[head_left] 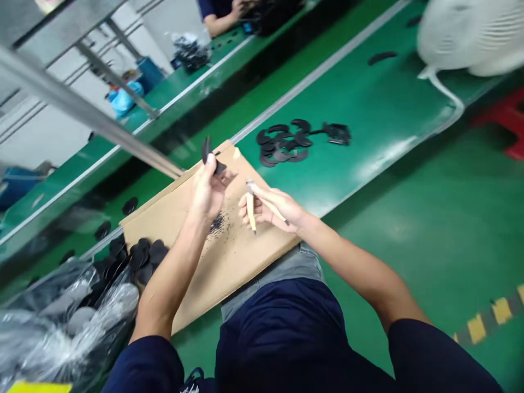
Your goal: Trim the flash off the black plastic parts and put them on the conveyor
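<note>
Pinched between thumb and fingers of my left hand (pixel 210 191) is a curved black part (pixel 207 148), raised above the cardboard sheet (pixel 241 256). My right hand (pixel 280 210) is closed around pale-yellow-handled nippers (pixel 251 214), their jaws pointing up and left toward my left hand, apart from the black part. Blur hides the exact shape of the jaws. Below my hands, tiny black scraps (pixel 218 224) lie scattered on the cardboard.
Curved black parts (pixel 282 144) lie piled on the green work surface (pixel 347 103). At lower left, an open plastic bag (pixel 69 327) holds round black pieces. A white fan (pixel 462 38) stands at upper right. Across the line, a person's arm (pixel 221 24) shows.
</note>
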`<state>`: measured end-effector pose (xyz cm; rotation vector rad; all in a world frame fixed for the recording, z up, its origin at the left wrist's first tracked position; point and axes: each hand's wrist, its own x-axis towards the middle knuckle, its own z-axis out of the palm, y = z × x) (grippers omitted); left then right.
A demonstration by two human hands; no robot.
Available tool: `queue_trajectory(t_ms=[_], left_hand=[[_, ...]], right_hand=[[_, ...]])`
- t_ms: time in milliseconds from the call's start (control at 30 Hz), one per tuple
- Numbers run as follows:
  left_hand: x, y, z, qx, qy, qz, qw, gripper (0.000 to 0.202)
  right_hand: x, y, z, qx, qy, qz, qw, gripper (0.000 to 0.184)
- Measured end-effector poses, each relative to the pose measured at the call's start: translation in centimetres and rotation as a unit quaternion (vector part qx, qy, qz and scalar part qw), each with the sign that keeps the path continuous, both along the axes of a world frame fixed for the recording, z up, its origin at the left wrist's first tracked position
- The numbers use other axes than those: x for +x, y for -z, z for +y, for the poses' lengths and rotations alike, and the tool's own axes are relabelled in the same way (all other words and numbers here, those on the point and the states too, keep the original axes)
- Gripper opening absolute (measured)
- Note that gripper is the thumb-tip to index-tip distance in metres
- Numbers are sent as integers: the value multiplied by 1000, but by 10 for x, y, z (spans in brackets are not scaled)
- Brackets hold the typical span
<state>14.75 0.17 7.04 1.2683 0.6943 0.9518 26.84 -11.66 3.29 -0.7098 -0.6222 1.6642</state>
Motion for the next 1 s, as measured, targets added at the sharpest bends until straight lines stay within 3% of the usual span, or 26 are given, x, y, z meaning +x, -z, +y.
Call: queue_trajectory(t_ms=[67, 167, 333, 433, 533, 600, 700, 800, 867, 933, 1000], left_hand=[[-25, -6, -9, -86, -19, -30, 996, 54], [-66, -9, -19, -174, -53, -46, 982, 55], [-125, -4, -18, -262, -106, -108, 953, 49], [-142, -3, -13, -304, -121, -160, 931, 49], [-150, -7, -6, -326, -163, -215, 906, 49], [-155, -11, -1, -316, -210, -265, 886, 49], [-160, -14, 1, -304, -268, -329, 853, 50], [-155, -10, -3, -324, -285, -348, 832, 53], [-148, -3, -7, -338, -282, -342, 831, 54], [-139, 6, -11, -338, -267, -322, 843, 52], [-131, 17, -13, -322, -245, -288, 868, 49]], right_hand=[[-34, -5, 24, -12, -128, 13, 992, 40], [-82, -5, 40, -37, -226, 36, 973, 34], [-127, 4, 45, -96, -262, 95, 956, 27], [-138, 6, 49, -123, -261, 88, 953, 29], [-139, 7, 51, -128, -262, 86, 953, 43], [-138, 11, 48, -109, -247, 66, 961, 47], [-142, 19, 40, -19, -142, -64, 988, 47], [-156, 25, 32, 114, 6, -218, 969, 91], [-164, 24, 32, 170, 63, -258, 949, 106], [-166, 18, 35, 182, 102, -259, 943, 99], [-158, 8, 43, 162, 141, -254, 943, 75]])
